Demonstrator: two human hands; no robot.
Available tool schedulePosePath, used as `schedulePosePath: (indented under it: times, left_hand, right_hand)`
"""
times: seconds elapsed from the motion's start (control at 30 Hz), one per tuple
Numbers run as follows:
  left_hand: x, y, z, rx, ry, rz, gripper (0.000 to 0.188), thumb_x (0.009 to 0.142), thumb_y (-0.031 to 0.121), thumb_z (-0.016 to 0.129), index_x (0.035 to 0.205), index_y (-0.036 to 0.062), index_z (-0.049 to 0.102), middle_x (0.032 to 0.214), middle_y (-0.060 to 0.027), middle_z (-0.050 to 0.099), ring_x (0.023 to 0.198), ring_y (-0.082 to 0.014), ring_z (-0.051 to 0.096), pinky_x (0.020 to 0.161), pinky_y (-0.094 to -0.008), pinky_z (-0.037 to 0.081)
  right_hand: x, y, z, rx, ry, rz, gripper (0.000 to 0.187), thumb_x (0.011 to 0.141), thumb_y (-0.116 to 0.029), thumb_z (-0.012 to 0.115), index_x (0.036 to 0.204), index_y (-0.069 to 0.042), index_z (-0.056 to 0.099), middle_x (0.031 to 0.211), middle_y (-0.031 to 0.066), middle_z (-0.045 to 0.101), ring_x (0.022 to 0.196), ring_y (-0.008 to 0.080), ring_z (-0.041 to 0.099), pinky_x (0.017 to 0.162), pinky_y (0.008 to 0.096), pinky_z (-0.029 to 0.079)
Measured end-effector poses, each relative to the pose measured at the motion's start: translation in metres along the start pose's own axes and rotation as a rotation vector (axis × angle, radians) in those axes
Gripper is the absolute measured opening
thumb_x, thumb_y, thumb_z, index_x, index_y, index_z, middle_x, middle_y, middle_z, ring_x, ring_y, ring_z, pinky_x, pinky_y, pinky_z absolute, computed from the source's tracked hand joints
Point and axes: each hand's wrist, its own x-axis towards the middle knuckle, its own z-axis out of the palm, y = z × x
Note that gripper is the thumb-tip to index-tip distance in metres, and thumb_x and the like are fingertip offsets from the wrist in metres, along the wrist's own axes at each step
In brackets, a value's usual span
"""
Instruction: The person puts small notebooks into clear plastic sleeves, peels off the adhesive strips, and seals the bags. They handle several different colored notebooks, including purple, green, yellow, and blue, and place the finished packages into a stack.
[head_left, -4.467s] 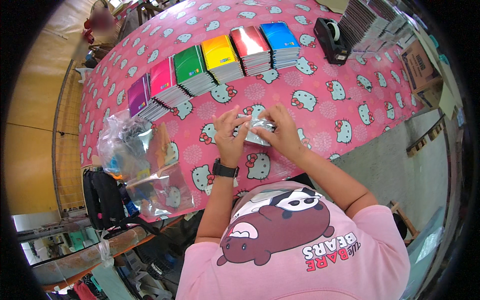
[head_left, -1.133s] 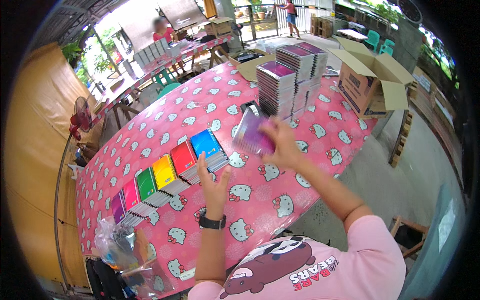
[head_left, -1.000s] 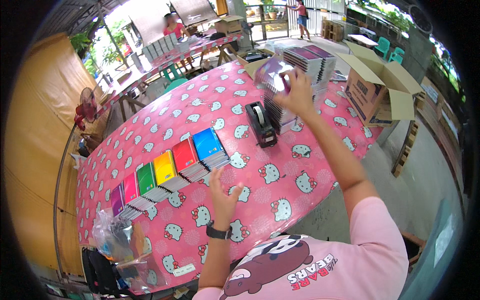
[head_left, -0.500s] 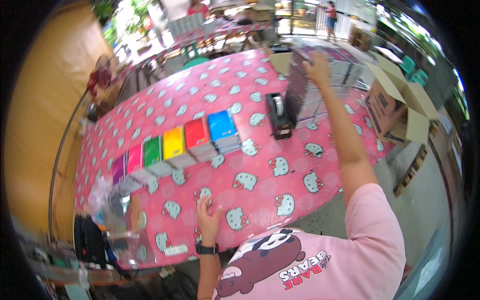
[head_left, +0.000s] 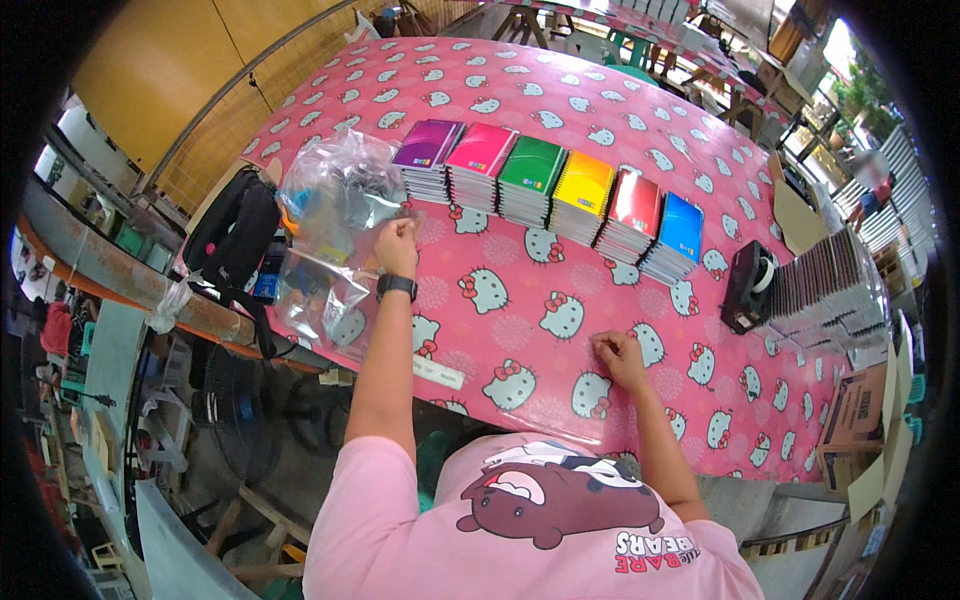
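My left hand (head_left: pixel 397 247), a dark watch on its wrist, is closed at the right edge of a pile of clear plastic bags (head_left: pixel 335 190). Its fingers pinch the edge of one bag. Over the pink table, my right hand (head_left: pixel 618 360) is loosely curled with nothing seen in it. Beyond both hands stand stacks of spiral notebooks in a curved row: purple (head_left: pixel 430 145), pink (head_left: pixel 481 150), green (head_left: pixel 532 166), yellow (head_left: pixel 583 186), red (head_left: pixel 635 204) and blue (head_left: pixel 681 228).
A black tape dispenser (head_left: pixel 747 287) stands at the right, beside a tall block of stacked notebooks (head_left: pixel 828 290). An open cardboard box (head_left: pixel 855 410) is by the table's right edge. A black bag (head_left: pixel 232 228) lies left of the plastic. A printed pink cover (head_left: pixel 490 385) spreads over the table.
My view has swung left. My right hand has come back from the tall notebook block to the near table area. My left hand has moved to the plastic bags and closed.
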Motion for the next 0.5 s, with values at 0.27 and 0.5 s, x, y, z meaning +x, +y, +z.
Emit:
schedulePosePath:
  times: [0.27, 0.5]
  left_hand:
    - [0.008, -0.046, 0.032, 0.494, -0.313, 0.010, 0.022, 0.078, 0.031, 0.061, 0.076, 0.0085, 0.063, 0.084, -0.0101, 0.062, 0.088, -0.0263, 0.055, 0.078, -0.0394, 0.043]
    - [0.011, -0.077, 0.035, 0.533, -0.065, 0.127, 0.018, 0.084, 0.024, 0.053, 0.083, 0.0082, 0.062, 0.087, -0.0104, 0.062, 0.089, -0.0290, 0.055, 0.079, -0.0407, 0.043]
  right_hand:
    - [-0.004, 0.002, 0.021, -0.256, 0.329, 0.111, 0.016, 0.079, -0.018, 0.059, 0.090, -0.010, 0.066, 0.066, 0.0074, 0.063, 0.058, 0.0193, 0.060, 0.055, 0.0303, 0.046]
    - [0.003, -0.011, 0.027, -0.296, 0.359, 0.105, 0.014, 0.079, -0.018, 0.059, 0.088, -0.010, 0.066, 0.062, 0.0068, 0.061, 0.053, 0.0178, 0.057, 0.051, 0.0310, 0.044]
